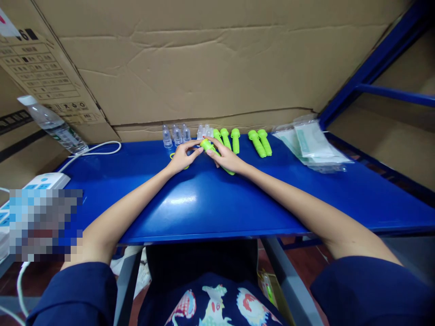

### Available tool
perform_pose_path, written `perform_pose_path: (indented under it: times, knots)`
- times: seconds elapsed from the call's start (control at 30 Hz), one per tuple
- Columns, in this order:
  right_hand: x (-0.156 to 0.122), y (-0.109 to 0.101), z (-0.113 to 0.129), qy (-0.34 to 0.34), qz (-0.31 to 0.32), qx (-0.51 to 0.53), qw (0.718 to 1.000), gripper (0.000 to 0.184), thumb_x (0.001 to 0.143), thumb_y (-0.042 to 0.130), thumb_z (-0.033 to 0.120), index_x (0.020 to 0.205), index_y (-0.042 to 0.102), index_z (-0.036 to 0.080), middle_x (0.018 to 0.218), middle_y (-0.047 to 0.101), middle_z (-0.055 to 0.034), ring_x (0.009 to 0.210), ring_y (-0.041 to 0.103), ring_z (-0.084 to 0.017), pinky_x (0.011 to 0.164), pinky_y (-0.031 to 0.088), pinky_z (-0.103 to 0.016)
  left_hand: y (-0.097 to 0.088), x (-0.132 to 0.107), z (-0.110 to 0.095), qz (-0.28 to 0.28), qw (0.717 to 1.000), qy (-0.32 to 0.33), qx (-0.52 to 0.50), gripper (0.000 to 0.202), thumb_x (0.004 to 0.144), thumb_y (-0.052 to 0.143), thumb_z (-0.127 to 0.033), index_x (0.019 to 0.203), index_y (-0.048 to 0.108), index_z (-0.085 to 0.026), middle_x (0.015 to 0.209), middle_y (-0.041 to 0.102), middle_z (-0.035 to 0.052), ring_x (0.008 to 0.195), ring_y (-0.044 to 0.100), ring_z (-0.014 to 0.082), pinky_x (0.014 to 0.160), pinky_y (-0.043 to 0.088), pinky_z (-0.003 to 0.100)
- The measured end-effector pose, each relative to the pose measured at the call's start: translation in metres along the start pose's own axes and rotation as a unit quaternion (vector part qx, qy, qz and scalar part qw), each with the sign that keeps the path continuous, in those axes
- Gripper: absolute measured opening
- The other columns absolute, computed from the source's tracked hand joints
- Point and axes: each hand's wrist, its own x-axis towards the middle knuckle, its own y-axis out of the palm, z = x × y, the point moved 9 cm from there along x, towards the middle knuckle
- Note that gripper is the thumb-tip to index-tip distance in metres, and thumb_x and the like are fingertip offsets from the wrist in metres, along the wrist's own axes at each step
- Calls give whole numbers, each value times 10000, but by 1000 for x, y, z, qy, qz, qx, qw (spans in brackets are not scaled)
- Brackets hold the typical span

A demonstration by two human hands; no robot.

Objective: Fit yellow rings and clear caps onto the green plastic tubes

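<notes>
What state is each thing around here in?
Yellow-topped lime-green tube: held, tilted.
Other lime-green tubes: unheld, three grouped, two set apart.
Clear plastic pieces: upright, some partly hidden.
Water bottle: capped.
White cable: looped near the bottle.
Power strip: partly blurred; on or off unclear.
Plastic packets: overlapping; whether sealed, unclear.
Cardboard: creased.

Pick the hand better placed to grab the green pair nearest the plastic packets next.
Right hand, I'd say: it's nearer the green pair. The left hand, farther off, would likely have to cross the right. Both hands are on one yellow-topped green piece, so the right would need freeing first.
</notes>
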Motion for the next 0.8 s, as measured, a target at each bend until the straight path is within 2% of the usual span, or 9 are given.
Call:
perform_pose_path:
  times: [0.13, 0.2, 0.27, 0.4, 0.5, 0.63, 0.73, 0.8]
  knots:
    - [0, 3, 3, -5, -15, 51, 999, 726, 937, 447, 658, 1509, 295, 237, 954, 635, -66, 497, 544, -107, 522, 562, -321, -2, -1, -3, -5, 999, 23, 25, 470, 857, 687, -457, 1214, 697, -152, 1245, 698, 136, 1122, 669, 249, 1001, 509, 393]
    - [-1, 5, 2, 2, -12, 72, 997, 738, 936, 463, 651, 1507, 282, 221, 813, 592, -27, 506, 539, -114, 466, 526, -279, -4, -1, -3, -9, 1000, 19, 18, 469, 845, 703, -453, 1206, 704, -155, 1233, 705, 132, 1117, 675, 256, 1011, 505, 407]
    - [-1, 7, 3, 9, -11, 92, 996, 738, 933, 484, 641, 1505, 287, 218, 764, 563, -11, 511, 533, -114, 423, 488, -245, -5, 0, 0, -14, 1000, 6, 6, 476, 824, 724, -458, 1190, 715, -153, 1219, 711, 131, 1113, 682, 264, 1020, 503, 417]
    - [-2, 8, 9, 5, -15, 125, 992, 712, 916, 530, 631, 1494, 327, 269, 881, 595, -38, 528, 524, -95, 408, 477, -227, -6, 1, 5, -19, 999, -25, -42, 498, 770, 771, -467, 1154, 734, -151, 1188, 722, 121, 1110, 690, 276, 1009, 518, 416]
    - [-2, 9, 10, 7, -13, 143, 990, 732, 901, 550, 639, 1496, 328, 274, 837, 578, -23, 513, 513, -94, 404, 475, -230, -6, 1, 6, -29, 996, -37, -70, 490, 748, 792, -445, 1128, 744, -140, 1160, 731, 124, 1085, 703, 282, 986, 535, 413]
    - [0, 9, 5, 12, -18, 159, 987, 734, 883, 571, 648, 1466, 350, 260, 853, 591, -30, 492, 513, -92, 382, 458, -232, -11, 0, 6, -59, 996, -47, -45, 423, 741, 798, -399, 1071, 766, -135, 1094, 752, 122, 1017, 727, 275, 939, 559, 400]
    - [1, 8, 2, 6, -32, 159, 987, 701, 868, 574, 667, 1410, 374, 268, 1105, 623, -94, 475, 515, -71, 354, 446, -236, -13, -2, 4, -75, 996, -52, -25, 373, 732, 806, -363, 1032, 779, -142, 1042, 765, 108, 962, 742, 276, 903, 572, 399]
    - [1, 7, 2, -4, -44, 154, 987, 668, 860, 577, 676, 1351, 393, 262, 1307, 556, -138, 460, 509, -49, 328, 431, -234, -12, -3, 3, -80, 995, -53, -14, 345, 741, 801, -338, 1024, 781, -142, 1019, 766, 102, 945, 746, 288, 890, 576, 409]
